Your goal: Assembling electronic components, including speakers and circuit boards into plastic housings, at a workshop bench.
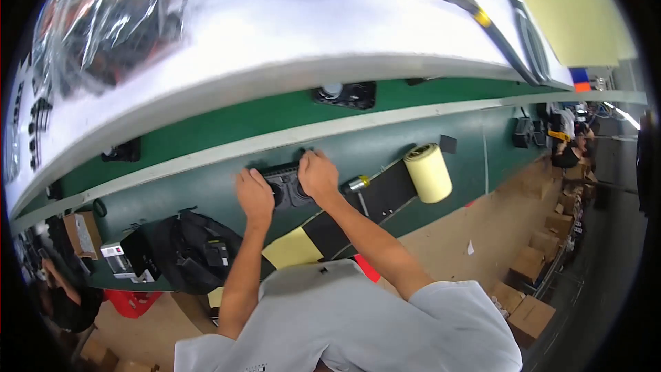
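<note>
On the green workbench (454, 165), a black plastic housing (296, 196) with round recesses lies flat in front of me. My left hand (255, 195) grips its left end, fingers curled over the far edge. Its right end is held by my right hand (319, 175), also closed, with the fingertips at the far corner. The palms hide both ends of the housing. Just right of my right hand lies a short silver cylindrical tool (356, 184) with a yellow end. Beneath the tool runs a black strip of material (389, 193), and a pale yellow roll (430, 176) rests on it.
A white shelf (289, 34) overhangs the bench, carrying a clear plastic bag of parts (117, 21) and yellow-black cutters (475, 10). A black bag (189, 251) lies at left. Yellow sheet (292, 248) sits near my body. Cardboard boxes (530, 317) line the right; other people work at both sides.
</note>
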{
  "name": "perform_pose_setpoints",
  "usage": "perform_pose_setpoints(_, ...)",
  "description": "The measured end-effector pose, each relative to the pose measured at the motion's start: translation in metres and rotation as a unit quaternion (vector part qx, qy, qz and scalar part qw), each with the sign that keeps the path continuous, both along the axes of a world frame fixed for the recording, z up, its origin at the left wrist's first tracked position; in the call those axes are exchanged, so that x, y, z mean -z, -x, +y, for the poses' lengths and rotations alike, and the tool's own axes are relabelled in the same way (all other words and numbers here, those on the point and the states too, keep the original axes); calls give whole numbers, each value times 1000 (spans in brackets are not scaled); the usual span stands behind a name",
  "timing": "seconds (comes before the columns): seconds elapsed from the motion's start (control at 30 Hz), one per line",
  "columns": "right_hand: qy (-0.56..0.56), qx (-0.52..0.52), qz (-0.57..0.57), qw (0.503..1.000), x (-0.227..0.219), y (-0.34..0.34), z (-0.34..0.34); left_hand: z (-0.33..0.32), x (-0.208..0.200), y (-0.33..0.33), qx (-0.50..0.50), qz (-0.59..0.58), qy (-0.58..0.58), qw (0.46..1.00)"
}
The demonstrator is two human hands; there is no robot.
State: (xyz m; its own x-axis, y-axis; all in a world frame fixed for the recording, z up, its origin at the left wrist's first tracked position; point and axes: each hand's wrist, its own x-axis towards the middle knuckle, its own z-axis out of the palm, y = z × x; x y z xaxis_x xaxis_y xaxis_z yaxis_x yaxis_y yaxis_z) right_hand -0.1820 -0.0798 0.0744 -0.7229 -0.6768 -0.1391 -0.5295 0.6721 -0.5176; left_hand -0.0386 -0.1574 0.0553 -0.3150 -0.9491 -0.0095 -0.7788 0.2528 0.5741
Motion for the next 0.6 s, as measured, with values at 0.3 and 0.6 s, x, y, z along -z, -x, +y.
perform_pose_setpoints(0.3,8,39,-33,999,2,-4,16,9,-6,-5,1,44,30,999)
perform_pose_setpoints(0.6,26,13,-55,998,18,-15,37,6,-3,-12,92,-34,81,992)
